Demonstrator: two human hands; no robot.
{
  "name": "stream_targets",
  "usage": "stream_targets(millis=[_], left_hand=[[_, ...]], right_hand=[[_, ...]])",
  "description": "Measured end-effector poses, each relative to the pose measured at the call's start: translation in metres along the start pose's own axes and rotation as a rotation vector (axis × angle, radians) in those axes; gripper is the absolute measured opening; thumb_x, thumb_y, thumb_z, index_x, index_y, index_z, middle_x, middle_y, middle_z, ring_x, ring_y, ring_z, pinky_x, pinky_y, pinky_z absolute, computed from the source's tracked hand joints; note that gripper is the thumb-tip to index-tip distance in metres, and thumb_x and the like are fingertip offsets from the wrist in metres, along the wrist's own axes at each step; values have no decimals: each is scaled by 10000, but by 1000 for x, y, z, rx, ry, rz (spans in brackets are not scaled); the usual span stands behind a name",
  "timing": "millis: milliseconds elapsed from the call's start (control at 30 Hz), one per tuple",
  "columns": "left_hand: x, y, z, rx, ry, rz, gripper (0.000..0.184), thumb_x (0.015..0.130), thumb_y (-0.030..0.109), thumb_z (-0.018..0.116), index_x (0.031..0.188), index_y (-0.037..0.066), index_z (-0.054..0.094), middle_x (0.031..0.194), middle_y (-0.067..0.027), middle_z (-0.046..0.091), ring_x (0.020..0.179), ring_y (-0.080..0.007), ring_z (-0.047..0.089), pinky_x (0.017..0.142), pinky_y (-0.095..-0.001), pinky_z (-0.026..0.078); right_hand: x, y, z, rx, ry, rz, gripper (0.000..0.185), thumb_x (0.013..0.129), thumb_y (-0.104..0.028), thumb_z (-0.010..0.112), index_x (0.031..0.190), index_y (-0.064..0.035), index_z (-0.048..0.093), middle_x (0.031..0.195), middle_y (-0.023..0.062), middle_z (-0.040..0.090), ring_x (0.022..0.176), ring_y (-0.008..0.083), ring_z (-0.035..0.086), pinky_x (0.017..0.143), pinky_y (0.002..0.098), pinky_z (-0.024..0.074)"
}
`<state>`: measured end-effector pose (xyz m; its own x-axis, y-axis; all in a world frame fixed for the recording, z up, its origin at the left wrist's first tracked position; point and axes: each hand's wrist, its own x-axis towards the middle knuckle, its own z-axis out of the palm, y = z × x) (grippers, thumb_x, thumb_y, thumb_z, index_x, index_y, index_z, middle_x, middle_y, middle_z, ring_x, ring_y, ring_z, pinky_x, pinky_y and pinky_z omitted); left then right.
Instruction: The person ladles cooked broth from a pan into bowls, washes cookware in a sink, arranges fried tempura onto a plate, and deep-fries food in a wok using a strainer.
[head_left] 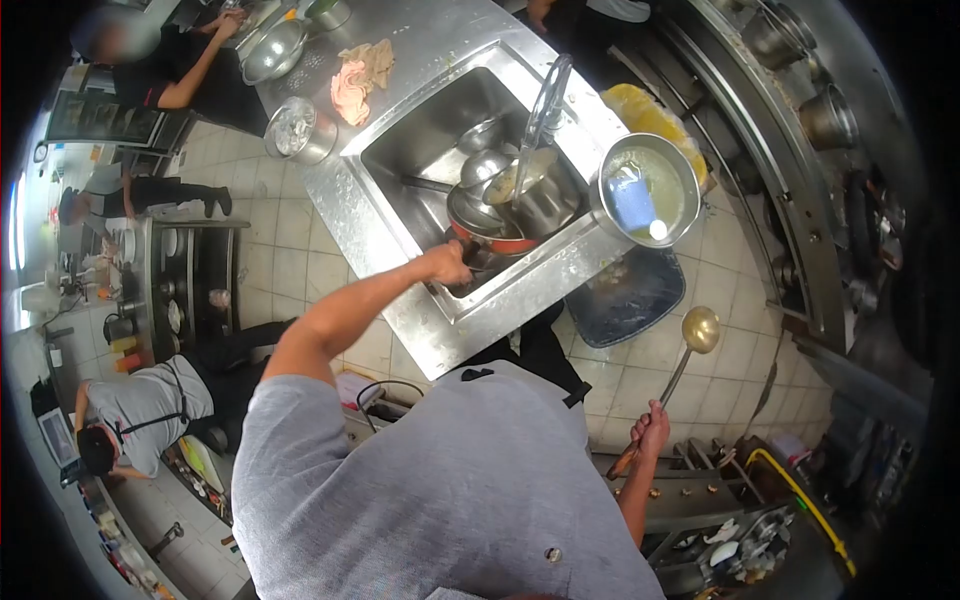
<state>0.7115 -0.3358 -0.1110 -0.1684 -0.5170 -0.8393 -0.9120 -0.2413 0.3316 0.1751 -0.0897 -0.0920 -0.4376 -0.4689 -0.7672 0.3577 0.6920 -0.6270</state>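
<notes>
My left hand (pixel 449 264) reaches over the near edge of the steel sink (pixel 408 122), its fingers closed round the dark handle of a red-sided pan (pixel 508 244). Inside the basin, a steel pot (pixel 548 200) and round metal bowls or ladles (pixel 484 168) are crowded against that pan. Out to my right, away from the sink, my right hand (pixel 651 430) is wrapped round the wooden-ended handle of a ladle (pixel 701 330), whose bowl points up and away from me. A curved faucet (pixel 545 105) hangs over the basin.
On the sink's right rim stands a steel pot (pixel 650 190) of cloudy liquid with a blue sponge (pixel 631 202) in it. Below is a dark bin (pixel 630 300). Cloths (pixel 352 92) and a metal container (pixel 297 130) lie left. Other people (pixel 165 400) work at left.
</notes>
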Motion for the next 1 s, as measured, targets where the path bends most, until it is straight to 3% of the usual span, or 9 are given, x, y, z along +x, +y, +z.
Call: stream_targets(millis=[133, 233, 367, 567, 700, 833, 867, 933, 1000], left_hand=[[4, -48, -65, 426, 250, 69, 723, 786, 251, 673, 1241, -242, 403, 928, -292, 687, 905, -402, 696, 787, -444, 564], [23, -78, -126, 990, 362, 244, 576, 870, 172, 620, 1311, -125, 398, 934, -203, 723, 845, -359, 723, 736, -450, 578], [56, -74, -181, 1085, 385, 229, 339, 978, 148, 459, 1285, 5, 452, 805, -133, 727, 719, -328, 728, 702, -428, 566], [153, -138, -152, 1145, 619, 123, 729, 978, 195, 445, 1607, 177, 78, 1286, -137, 506, 1185, -275, 475, 942, -473, 413], [153, -79, -116, 305, 755, 3, 710, 907, 65, 556, 1544, 106, 245, 1239, -164, 576, 1184, -332, 537, 1006, -492, 435], [97, 6, -141, -957, 767, 551, 496, 922, 106, 615, 1385, 58, 443, 1049, -144, 704, 1044, -259, 666, 981, -411, 498], [72, 26, -112, -842, 600, 790, 501, 952, 149, 624, 1404, 67, 424, 1100, -122, 690, 1063, -226, 647, 985, -402, 494], [50, 48, -71, -784, 336, 612, 606, 943, 246, 678, 1442, 75, 381, 1201, -147, 656, 1128, -246, 619, 1012, -424, 475], [36, 67, -34, -408, 583, 545, 691, 894, 351, 731, 1427, 77, 387, 1229, -226, 644, 1188, -376, 589, 1014, -477, 446]], right_hand=[[-15, -17, 6, -16, -6, 22, 283, 1016, -361, 578, 1093, -89, 568, 619, -41, 392, 409, 50, 317, 330, 238, 282], [-26, -26, 10, -40, 0, 13, 284, 1025, -367, 559, 1100, -92, 567, 615, -44, 379, 408, 47, 312, 328, 240, 278], [-41, -25, 5, -58, 53, 22, 311, 1022, -401, 554, 1111, -103, 566, 601, -48, 351, 403, 49, 290, 330, 237, 253], [-63, 1, -22, -41, 131, 58, 281, 1030, -383, 548, 1116, -115, 557, 615, -42, 364, 416, 54, 306, 338, 240, 258], [-91, 15, -33, -37, 201, 50, 285, 1024, -395, 558, 1118, -127, 555, 605, -41, 359, 409, 62, 305, 336, 244, 264], [-79, 33, -28, -16, 213, 33, 281, 1021, -392, 563, 1110, -125, 565, 607, -39, 365, 425, 62, 310, 350, 248, 265], [-75, 30, -22, 2, 233, 30, 282, 1022, -390, 562, 1107, -121, 567, 606, -39, 364, 426, 62, 309, 353, 250, 265], [-70, 26, -14, 3, 223, 35, 294, 1013, -394, 576, 1115, -119, 563, 616, -41, 368, 423, 62, 306, 347, 245, 261], [-65, 20, -6, 2, 217, 38, 308, 1005, -399, 589, 1123, -117, 560, 627, -44, 371, 419, 61, 303, 341, 240, 256]])
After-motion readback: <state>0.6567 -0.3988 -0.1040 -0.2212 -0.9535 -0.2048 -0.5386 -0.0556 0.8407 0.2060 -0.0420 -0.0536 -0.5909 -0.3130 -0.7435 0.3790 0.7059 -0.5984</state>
